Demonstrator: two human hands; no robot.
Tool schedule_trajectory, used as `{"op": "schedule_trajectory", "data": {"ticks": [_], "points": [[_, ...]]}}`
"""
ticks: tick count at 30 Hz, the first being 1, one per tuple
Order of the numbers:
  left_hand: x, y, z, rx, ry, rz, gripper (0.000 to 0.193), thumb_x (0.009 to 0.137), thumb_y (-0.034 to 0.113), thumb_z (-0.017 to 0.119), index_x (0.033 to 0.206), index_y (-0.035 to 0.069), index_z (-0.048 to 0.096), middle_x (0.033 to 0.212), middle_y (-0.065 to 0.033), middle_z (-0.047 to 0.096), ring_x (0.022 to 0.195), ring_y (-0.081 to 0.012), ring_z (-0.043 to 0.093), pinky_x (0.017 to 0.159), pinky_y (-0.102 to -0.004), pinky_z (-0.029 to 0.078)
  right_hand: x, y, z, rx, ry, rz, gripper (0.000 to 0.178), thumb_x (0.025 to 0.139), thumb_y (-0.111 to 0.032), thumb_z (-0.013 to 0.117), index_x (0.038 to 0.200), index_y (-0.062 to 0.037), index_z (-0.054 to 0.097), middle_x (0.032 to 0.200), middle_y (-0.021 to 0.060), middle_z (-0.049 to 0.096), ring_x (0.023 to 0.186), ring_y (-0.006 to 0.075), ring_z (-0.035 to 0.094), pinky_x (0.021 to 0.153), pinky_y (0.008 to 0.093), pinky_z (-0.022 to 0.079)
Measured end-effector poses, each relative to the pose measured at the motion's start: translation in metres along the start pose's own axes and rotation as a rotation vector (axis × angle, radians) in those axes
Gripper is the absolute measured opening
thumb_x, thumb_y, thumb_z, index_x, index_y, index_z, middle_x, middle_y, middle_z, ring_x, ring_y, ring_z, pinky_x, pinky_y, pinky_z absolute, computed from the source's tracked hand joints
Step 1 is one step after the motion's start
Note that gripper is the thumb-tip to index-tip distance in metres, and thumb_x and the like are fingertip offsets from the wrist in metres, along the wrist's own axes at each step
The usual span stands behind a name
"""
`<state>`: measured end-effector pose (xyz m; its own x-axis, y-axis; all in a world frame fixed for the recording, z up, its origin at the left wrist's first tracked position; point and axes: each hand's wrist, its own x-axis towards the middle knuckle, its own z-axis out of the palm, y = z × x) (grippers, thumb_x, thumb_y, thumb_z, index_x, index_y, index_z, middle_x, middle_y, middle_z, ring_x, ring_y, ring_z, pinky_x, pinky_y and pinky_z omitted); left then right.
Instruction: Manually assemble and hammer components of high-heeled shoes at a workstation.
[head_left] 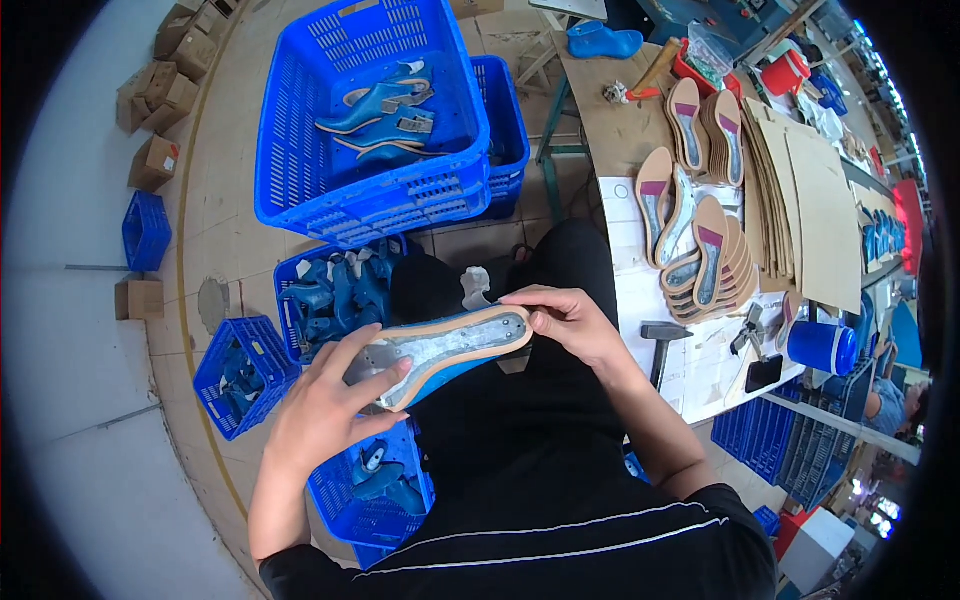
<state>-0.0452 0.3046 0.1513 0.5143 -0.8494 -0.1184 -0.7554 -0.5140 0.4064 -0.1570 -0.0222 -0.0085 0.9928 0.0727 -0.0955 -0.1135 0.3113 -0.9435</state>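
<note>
Between my two hands lies a blue shoe last (pixel 468 375), sole side up, with a tan insole (pixel 437 385) around its metal bottom plate. My left hand (pixel 318 405) is wrapped round the wider end at the left, fingers over the sole. At the narrower right end, my right hand (pixel 578 322) pinches the rim between thumb and fingers. A pale grey curved piece (pixel 476 288) stands just beyond the last, near my right fingertips; whether it is joined to the last I cannot tell.
A large blue crate (pixel 380 190) with blue lasts stands ahead. Smaller blue crates (pixel 262 345) of lasts sit at my left. The right-hand table bears stacked insoles (pixel 712 250), a hammer (pixel 662 345), cardboard sheets (pixel 820 210), a blue jug (pixel 822 346) and a black phone (pixel 764 374).
</note>
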Motion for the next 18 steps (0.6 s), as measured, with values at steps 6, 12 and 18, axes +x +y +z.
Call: {"op": "schedule_trajectory", "data": {"ticks": [6,12,18], "points": [[-0.004,-0.0027,0.0047,0.005,0.023,-0.001,0.061,0.072,0.035,0.096,0.129,0.029,0.078,0.15,-0.015,0.056,0.123,-0.0391,0.066,0.092,-0.0482,0.063,0.0024,-0.0026,-0.0005,0.042,-0.015,0.009,0.044,0.099,-0.031,0.076,0.133,-0.0029,0.074,0.127,0.0102,0.072,0.108,0.0153,0.069,0.092,0.027,0.054],[-0.0024,-0.0033,0.007,-0.01,0.04,0.002,0.062,0.071,0.035,0.097,0.13,0.03,0.077,0.149,-0.0151,0.057,0.122,-0.0397,0.067,0.091,-0.049,0.063,0.0026,0.0058,-0.0016,0.077,0.008,0.015,0.041,0.099,-0.028,0.077,0.131,-0.0028,0.075,0.127,0.0103,0.072,0.106,0.0138,0.069,0.09,0.0255,0.054],[-0.002,-0.0031,0.007,-0.008,0.047,-0.005,0.064,0.069,0.034,0.097,0.13,0.031,0.078,0.148,-0.0153,0.058,0.122,-0.04,0.067,0.091,-0.0491,0.063,0.0049,0.0029,0.0014,0.16,-0.001,0.057,0.056,0.098,-0.032,0.077,0.144,-0.0015,0.065,0.129,0.012,0.074,0.114,0.0135,0.07,0.097,0.0277,0.055]]}}
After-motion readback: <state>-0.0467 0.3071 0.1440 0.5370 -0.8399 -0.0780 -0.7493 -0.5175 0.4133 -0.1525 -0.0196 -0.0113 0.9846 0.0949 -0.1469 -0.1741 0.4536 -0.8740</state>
